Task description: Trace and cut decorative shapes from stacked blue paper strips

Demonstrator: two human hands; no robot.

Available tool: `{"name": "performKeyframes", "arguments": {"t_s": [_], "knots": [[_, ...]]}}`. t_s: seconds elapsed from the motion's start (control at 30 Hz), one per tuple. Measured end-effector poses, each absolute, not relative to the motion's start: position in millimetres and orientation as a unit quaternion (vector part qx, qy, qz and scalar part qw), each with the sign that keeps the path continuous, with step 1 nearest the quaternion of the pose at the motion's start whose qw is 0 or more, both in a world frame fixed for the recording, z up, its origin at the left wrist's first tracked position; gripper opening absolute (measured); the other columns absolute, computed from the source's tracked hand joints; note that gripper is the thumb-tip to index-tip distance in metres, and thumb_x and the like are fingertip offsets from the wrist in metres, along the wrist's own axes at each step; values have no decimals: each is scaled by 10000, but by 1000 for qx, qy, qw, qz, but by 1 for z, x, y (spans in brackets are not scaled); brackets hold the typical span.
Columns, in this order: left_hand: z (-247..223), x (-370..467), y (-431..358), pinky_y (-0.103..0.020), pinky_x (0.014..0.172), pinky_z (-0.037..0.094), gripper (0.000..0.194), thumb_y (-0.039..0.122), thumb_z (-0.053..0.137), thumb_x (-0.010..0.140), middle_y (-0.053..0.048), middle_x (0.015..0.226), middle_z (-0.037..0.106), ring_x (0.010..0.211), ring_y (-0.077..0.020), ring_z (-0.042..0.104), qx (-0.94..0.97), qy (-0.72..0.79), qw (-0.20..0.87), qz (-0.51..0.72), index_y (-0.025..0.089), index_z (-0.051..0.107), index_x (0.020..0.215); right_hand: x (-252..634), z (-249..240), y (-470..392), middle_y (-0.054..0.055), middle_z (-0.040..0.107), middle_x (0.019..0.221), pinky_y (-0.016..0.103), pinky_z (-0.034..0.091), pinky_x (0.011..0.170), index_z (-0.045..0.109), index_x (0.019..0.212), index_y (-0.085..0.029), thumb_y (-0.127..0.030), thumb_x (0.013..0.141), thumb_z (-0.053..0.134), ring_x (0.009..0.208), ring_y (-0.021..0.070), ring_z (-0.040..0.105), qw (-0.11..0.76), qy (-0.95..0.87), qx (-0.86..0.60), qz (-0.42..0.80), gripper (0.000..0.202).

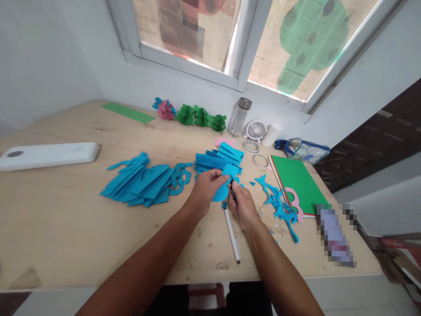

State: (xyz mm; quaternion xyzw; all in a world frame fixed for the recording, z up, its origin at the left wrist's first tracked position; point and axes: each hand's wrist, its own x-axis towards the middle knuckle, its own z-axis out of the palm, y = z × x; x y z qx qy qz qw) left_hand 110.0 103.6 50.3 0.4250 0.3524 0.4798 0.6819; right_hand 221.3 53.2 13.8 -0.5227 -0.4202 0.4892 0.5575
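My left hand [207, 188] pinches a blue piece of paper [221, 193] with a rounded lower edge. Closed around small dark scissors [232, 183], my right hand [243, 202] is at the paper's right edge; the blades are mostly hidden. Just behind the hands lies a pile of folded blue paper [210, 161]. To the left is a larger stack of folded blue paper [141, 182], with a curvy blue cutout [180, 179] at its right end. Curled blue offcuts [278, 202] lie right of my hands. Below them rests a white marker [233, 237].
Green paper sheets [299, 184] and a pink cutout [294, 202] lie at right. Along the wall stand green paper ornaments [200, 116], a glass bottle [240, 117], and a small fan [256, 130]. Tape rolls [260, 161] lie nearby. A white elongated device [49, 154] sits far left.
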Motion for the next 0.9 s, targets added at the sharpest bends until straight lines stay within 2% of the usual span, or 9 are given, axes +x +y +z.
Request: {"name": "performKeyframes", "arguments": {"t_s": [0.27, 0.57, 0.9], "knots": [[50, 109, 104, -243, 527, 403, 329, 425, 802, 545, 18, 547, 602, 518, -110, 505, 416, 354, 689, 477, 163, 604, 565, 219, 16, 54, -62, 326, 339, 255, 153, 408, 393, 410, -209, -731, 758, 551, 348, 58, 234, 555, -406, -539, 487, 647], [46, 110, 103, -249, 556, 409, 339, 444, 795, 563, 18, 569, 601, 545, -113, 508, 440, 358, 676, 470, 166, 603, 589, 219, 19, 52, -54, 339, 350, 258, 194, 428, 399, 414, -206, -699, 810, 515, 368, 69, 282, 557, -420, -538, 473, 643], [47, 111, 102, -249, 551, 405, 354, 474, 777, 590, 15, 571, 594, 549, -116, 503, 446, 356, 670, 475, 170, 597, 575, 218, 18, 53, -54, 335, 341, 253, 193, 418, 394, 406, -213, -725, 776, 526, 354, 68, 277, 561, -408, -543, 472, 645]]}}
